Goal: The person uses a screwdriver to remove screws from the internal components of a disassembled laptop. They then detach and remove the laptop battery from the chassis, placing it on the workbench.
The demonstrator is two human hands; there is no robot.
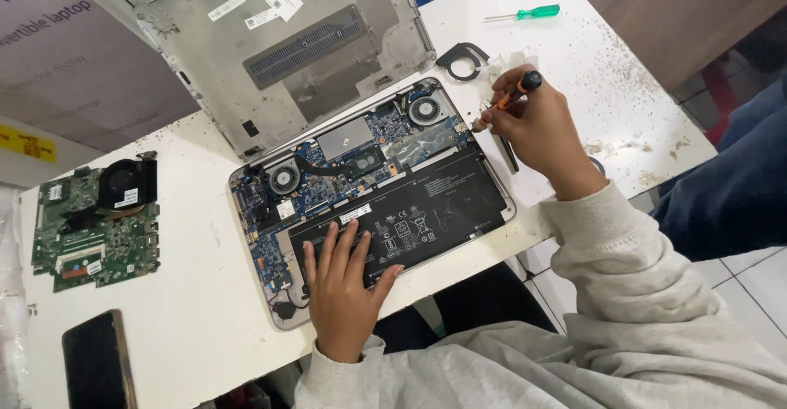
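Observation:
An opened laptop point(270, 278) lies on the white table with its circuit board, two fans and black battery point(434, 204) exposed. My left hand point(344, 290) rests flat on the battery's near left part, fingers spread. My right hand point(541, 130) grips an orange-handled screwdriver point(512, 93), whose tip points at the laptop's far right corner beside a fan point(426, 110). The removed grey bottom cover point(287, 48) lies upside down behind the laptop.
A green motherboard with a black fan point(98, 220) lies at the left. A dark phone point(98, 364) sits near the front left edge. A green-handled screwdriver point(529, 13) and a black curved part point(461, 58) lie at the back right. Crumbs dot the white table point(197, 319) on its right side.

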